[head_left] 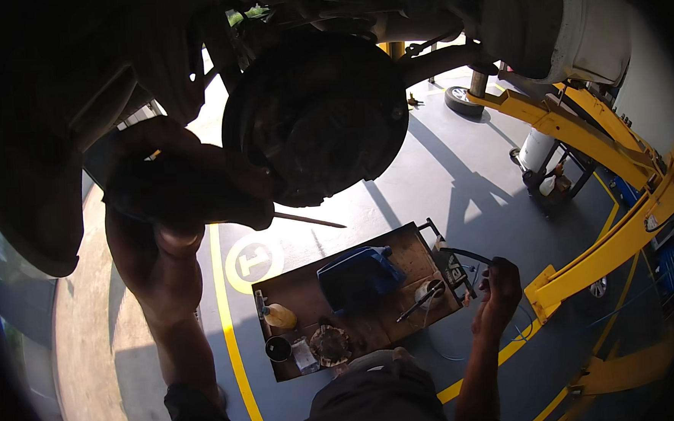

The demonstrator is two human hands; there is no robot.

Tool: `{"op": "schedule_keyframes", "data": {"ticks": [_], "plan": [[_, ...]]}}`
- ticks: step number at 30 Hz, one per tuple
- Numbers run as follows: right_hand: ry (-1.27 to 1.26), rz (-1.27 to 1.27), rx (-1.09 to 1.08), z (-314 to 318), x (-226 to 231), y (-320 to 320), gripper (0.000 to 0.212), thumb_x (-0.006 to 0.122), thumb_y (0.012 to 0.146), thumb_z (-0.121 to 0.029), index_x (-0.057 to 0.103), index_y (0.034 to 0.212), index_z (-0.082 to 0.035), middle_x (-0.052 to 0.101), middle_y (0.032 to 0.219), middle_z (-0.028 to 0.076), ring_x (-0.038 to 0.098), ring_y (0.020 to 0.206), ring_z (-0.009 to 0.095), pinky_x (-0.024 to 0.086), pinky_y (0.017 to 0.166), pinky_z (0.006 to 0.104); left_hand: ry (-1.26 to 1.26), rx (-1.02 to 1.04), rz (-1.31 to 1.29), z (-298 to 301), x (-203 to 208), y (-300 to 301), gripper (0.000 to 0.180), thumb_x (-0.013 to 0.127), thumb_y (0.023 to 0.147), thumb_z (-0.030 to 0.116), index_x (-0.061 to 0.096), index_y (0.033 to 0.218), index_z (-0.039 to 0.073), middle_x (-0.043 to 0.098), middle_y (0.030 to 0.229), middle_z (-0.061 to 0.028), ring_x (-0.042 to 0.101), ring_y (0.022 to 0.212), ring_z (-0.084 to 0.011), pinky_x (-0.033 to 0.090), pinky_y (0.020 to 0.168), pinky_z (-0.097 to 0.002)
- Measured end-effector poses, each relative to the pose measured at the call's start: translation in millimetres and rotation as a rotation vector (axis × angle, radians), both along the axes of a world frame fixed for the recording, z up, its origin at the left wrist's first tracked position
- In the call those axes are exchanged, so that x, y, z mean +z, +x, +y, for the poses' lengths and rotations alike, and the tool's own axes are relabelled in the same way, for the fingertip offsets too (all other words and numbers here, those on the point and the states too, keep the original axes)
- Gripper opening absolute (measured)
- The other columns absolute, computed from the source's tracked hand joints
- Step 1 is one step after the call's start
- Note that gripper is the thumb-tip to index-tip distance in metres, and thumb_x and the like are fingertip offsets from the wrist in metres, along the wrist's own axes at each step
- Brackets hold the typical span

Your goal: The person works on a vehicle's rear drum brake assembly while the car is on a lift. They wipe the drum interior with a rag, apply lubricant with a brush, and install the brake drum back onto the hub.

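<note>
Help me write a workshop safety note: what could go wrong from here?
The tool in the left hand has a thin, exposed shaft, so a slip might jab someone. The grip lies in deep shadow, which may make that slip likelier. Below, the can stands open on the cart; a bump could spill any contents.

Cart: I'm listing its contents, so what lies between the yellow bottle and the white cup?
The blue container lies between the yellow bottle and the white cup, as the head view shows.
</note>
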State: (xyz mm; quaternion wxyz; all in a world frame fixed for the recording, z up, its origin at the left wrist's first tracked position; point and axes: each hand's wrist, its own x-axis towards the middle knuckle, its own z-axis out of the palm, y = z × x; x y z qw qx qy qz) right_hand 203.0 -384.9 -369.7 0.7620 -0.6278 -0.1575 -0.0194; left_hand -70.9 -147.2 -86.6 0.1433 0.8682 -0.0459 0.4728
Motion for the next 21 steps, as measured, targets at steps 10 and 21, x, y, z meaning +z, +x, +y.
{"op": "schedule_keyframes", "data": {"ticks": [10,21], "plan": [[0.027,-0.566,-0.271,1,95,123,0.033,0.065,0.106,-0.029,0.07,0.117,0.001,0.07,0.099,0.01,0.061,0.073,0.013,0.046,0.063,0.0284,0.2,0.361,0.432,-12,158,227,0.055,0.057,0.105,0.051,0.057,0.133,0.003,0.071,0.111,-0.022,0.071,0.102,-0.0348,0.054,0.092,-0.0465],[0.205,-1.053,-0.083,86,192,137,0.03,0.057,0.109,-0.023,0.068,0.111,0.004,0.069,0.103,0.016,0.063,0.075,0.017,0.05,0.062,0.0257,0.509,0.335,0.43,82,117,276,0.055,0.073,0.099,0.046,0.064,0.131,0.002,0.074,0.096,-0.0146,0.075,0.09,-0.0268,0.059,0.083,-0.0393]]}}
